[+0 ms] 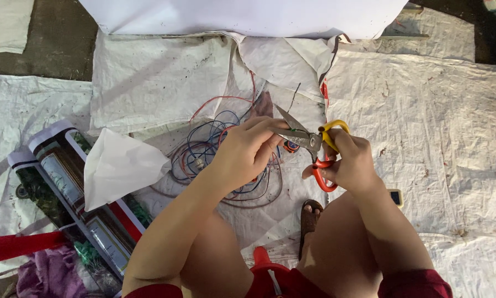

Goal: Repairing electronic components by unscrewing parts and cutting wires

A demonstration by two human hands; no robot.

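My right hand (351,161) grips a pair of scissors (308,140) with one yellow and one red handle; the metal blades are parted and point up and to the left. My left hand (247,152) pinches a thin wire (295,95) right at the blades, its dark end sticking upward. Below both hands lies a tangled bundle of red, blue and dark wires (204,149) on white woven sacking (424,110).
A folded white plastic bag (115,165) lies at the left on printed rolled banners (66,182). A red plastic piece (16,245) and purple cloth (49,273) sit bottom left. My knees and a sandalled foot (310,212) fill the bottom. A small object (395,197) lies beside the right forearm.
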